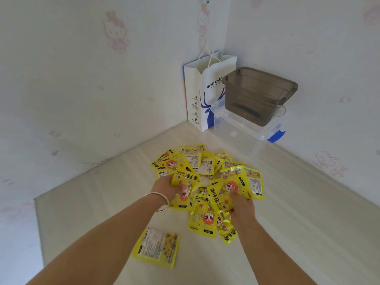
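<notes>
The right hand [243, 204] gripped a bunch of packets [202, 163]: its fingers [234, 195] lay curled over a yellow one, with more packets hanging under the palm towards 6 o'clock. The left hand [164, 187], at 9 o'clock from the right, was pushed into the same heap. Its fingers were buried under packets, so I could not tell whether it was gripping or lying flat. A bangle [162, 202] sat on its wrist.

The packets lay overlapping in a loose pile between the two hands and spread from them towards 12 o'clock on the pale top [102, 202]. A stray packet [157, 246] lay flat and apart at 7 o'clock from the pile, just beside the left forearm.

Well apart, at 12 o'clock, a paper bag [205, 93] stood upright in the corner against the wall [82, 79]. At 1 o'clock a grey bin [257, 95] sat on a clear box [242, 132] with a blue clip [276, 136], touching the bag.
</notes>
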